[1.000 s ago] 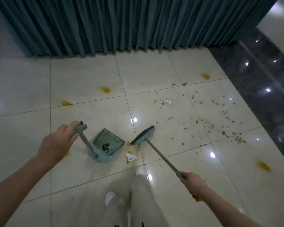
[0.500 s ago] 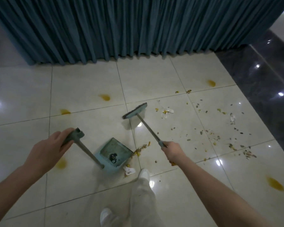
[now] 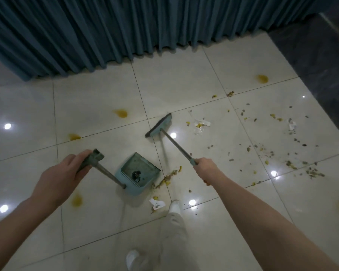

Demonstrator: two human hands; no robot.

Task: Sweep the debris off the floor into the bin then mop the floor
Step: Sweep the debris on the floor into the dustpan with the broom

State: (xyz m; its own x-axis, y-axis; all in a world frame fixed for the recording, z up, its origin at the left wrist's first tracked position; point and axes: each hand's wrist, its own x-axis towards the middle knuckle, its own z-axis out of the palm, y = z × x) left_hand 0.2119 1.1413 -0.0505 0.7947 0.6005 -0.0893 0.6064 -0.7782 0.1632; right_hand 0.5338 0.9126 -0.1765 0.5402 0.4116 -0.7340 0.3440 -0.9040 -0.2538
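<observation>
Sweeping: right hand point(image 3: 205, 167) gripped the broom point(image 3: 159, 126), head beyond the dustpan point(image 3: 138, 173), likely to pull debris point(image 3: 168, 178) in.
Steadying: left hand point(image 3: 67, 173) clasped the dustpan handle, mouth facing debris.

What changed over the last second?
The right hand, gripping the broom, moved forward and swung its head from the mouth of the dustpan out toward the curtain. The left hand still holds the dustpan handle; dustpan and scattered debris stayed put.
</observation>
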